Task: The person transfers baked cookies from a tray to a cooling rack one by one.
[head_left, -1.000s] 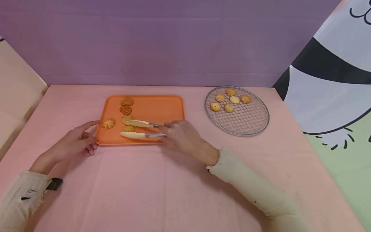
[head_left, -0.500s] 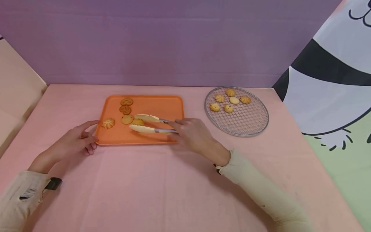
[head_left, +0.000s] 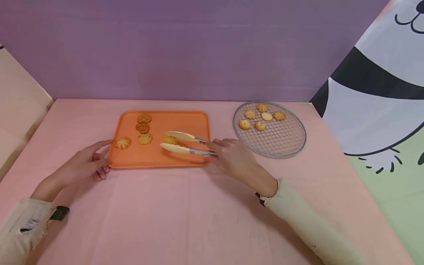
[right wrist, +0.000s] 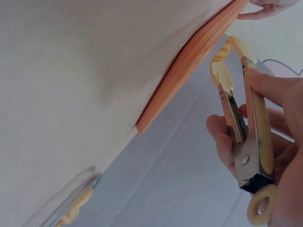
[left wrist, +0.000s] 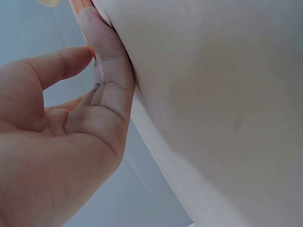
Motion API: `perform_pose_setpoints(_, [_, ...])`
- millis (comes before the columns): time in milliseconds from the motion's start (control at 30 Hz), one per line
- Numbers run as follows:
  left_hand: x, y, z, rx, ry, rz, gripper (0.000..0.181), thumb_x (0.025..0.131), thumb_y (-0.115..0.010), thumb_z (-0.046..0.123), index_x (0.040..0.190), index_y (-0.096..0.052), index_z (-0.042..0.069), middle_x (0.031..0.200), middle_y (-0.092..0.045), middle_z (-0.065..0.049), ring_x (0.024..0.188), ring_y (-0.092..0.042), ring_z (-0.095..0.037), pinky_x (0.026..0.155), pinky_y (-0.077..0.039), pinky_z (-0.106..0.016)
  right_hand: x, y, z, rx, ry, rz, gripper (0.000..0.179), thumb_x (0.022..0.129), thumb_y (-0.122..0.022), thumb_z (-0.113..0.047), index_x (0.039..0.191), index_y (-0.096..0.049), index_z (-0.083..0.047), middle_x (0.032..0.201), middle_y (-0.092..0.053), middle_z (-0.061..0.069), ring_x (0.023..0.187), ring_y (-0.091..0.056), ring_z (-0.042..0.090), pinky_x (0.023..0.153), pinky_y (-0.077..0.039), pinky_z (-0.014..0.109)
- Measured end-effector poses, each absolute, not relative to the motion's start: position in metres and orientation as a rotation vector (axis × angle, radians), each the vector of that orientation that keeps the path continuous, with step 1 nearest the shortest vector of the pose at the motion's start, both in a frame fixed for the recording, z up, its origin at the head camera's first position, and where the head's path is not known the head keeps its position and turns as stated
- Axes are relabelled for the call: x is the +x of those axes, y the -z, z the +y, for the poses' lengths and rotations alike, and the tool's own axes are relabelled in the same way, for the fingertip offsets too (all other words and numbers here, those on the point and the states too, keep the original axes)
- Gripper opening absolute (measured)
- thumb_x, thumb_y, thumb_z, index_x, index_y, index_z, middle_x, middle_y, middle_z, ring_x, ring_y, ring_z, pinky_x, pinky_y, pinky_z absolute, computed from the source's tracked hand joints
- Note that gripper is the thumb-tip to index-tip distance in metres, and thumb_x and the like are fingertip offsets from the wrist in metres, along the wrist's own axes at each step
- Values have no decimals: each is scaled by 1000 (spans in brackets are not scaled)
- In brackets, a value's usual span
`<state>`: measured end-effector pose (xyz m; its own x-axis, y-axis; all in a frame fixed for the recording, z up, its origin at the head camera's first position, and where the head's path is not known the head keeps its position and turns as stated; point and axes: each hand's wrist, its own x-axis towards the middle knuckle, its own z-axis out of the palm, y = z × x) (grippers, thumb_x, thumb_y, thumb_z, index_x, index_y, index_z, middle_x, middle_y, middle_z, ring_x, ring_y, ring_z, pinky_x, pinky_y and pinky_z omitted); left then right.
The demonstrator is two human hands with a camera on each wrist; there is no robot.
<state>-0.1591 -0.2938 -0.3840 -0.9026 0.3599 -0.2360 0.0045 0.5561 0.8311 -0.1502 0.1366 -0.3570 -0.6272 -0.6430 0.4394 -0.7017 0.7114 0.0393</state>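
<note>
My right hand [head_left: 233,156] grips a pair of tongs [head_left: 202,151] with cream tips and metal arms. Between the tong tips is a ridged yellow cookie [head_left: 170,140], also visible in the right wrist view [right wrist: 223,51]. This is over the right half of an orange tray [head_left: 159,160]. At the tray's left edge, my left hand [head_left: 82,162] touches the rim with its straight index finger and thumb. On the tray's left side lie a round cookie [head_left: 144,138], a swirled cookie [head_left: 123,143] and two brown pretzel-shaped cookies [head_left: 144,118] [head_left: 142,128].
To the right of the tray, a round wire rack [head_left: 281,138] holds several cookies [head_left: 266,116] toward its back left. Both stand on a pink tablecloth [head_left: 172,213]. A purple backdrop [head_left: 185,55] rises behind, and a panel with a cartoon animal [head_left: 377,117] is at the right.
The tongs, in my right hand, have taken the yellow cookie from beside the round cookie and carried it rightward across the tray. My left hand has stayed at the tray's edge.
</note>
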Motion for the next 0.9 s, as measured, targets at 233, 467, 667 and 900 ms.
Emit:
perform_pose_setpoints(233, [-158, 382, -294, 296, -1277, 2426, 68, 99, -54, 1, 157, -17, 1, 79, -64, -14, 62, -63, -19, 59, -59, -33, -146, 354, 154, 992, -156, -2463, 31, 84, -81, -25, 107, -74, -5, 83, -69, 2, 64, -62, 16, 53, -52, 32])
perform_pose_setpoints(467, [-157, 384, -293, 312, -1292, 2413, 68, 100, -54, 1, 157, -16, -1, 79, -64, -13, 62, -62, -19, 59, -59, -32, -143, 354, 166, 951, -179, -2438, 31, 84, -81, -28, 105, -75, -6, 82, -70, 1, 60, -62, 15, 47, -50, 31])
perform_pose_setpoints(667, [-157, 384, -293, 319, -1303, 2404, 68, 100, -54, 1, 156, -16, -1, 79, -64, -14, 62, -62, -18, 59, -59, -32, -139, 353, 176, 915, -200, -2452, 34, 83, -82, -29, 107, -75, -5, 84, -72, 4, 64, -66, 17, 53, -54, 34])
perform_pose_setpoints(900, [-157, 383, -293, 333, -1302, 2408, 66, 100, -53, 0, 155, -17, -2, 79, -64, -13, 61, -62, -18, 59, -59, -32, -133, 349, 193, 835, -197, -2520, 38, 81, -84, -28, 110, -76, -4, 91, -75, 10, 75, -72, 24, 62, -59, 38])
